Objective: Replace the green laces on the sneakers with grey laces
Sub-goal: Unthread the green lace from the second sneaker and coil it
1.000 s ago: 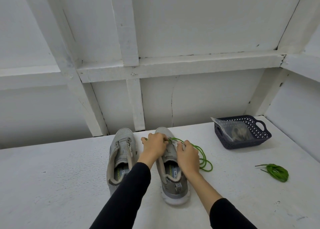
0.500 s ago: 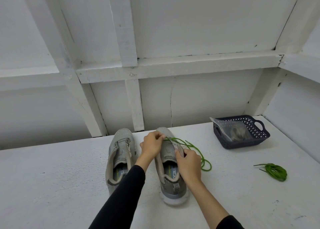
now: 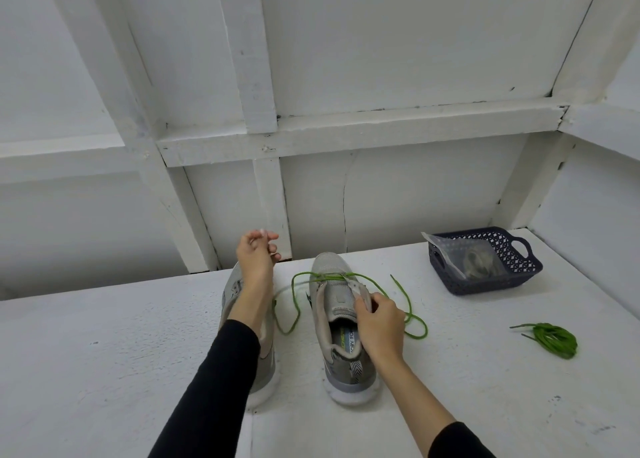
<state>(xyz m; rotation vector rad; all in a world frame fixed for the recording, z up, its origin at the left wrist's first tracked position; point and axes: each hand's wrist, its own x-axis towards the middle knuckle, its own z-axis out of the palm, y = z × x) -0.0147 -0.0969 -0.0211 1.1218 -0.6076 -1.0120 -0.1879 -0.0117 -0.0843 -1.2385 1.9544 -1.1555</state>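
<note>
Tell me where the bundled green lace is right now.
In the head view, the bundled green lace lies on the white table at the far right, in front of the dark basket and well right of the right-hand sneaker.

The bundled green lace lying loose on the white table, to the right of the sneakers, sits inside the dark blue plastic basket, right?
Not quite. The head view shows the bundled green lace on the bare white table, outside and nearer than the dark blue plastic basket. It is to the right of the sneakers, as you said.
</note>
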